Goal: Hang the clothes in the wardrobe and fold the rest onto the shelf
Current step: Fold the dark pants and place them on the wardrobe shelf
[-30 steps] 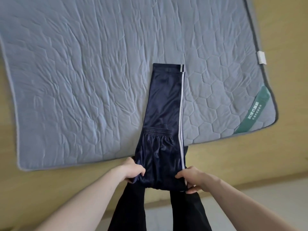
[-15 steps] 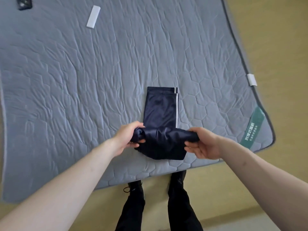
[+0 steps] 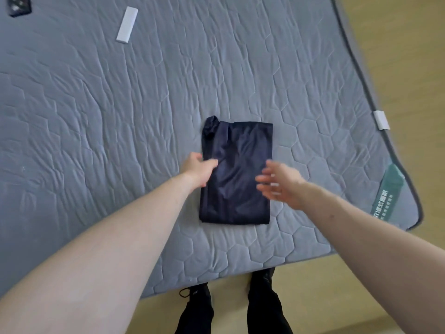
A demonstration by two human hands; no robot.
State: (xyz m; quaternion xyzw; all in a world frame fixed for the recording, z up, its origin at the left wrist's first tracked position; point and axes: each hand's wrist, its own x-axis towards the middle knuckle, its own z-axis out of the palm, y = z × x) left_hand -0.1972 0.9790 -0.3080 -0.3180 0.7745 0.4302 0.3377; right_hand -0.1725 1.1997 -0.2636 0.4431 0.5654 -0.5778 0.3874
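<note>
folded navy trousers [image 3: 237, 174] flat on mattress [image 3: 96, 116], long axis pointing away. left hand [image 3: 198, 171] touching left edge, open; right hand [image 3: 280, 183] hovering open (blurred), equally near.

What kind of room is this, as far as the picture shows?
Probably a bedroom: a grey quilted mattress lies on a wooden surface, folded dark trousers rest on it, and a white remote-like bar sits further up. No wardrobe is in view.
</note>
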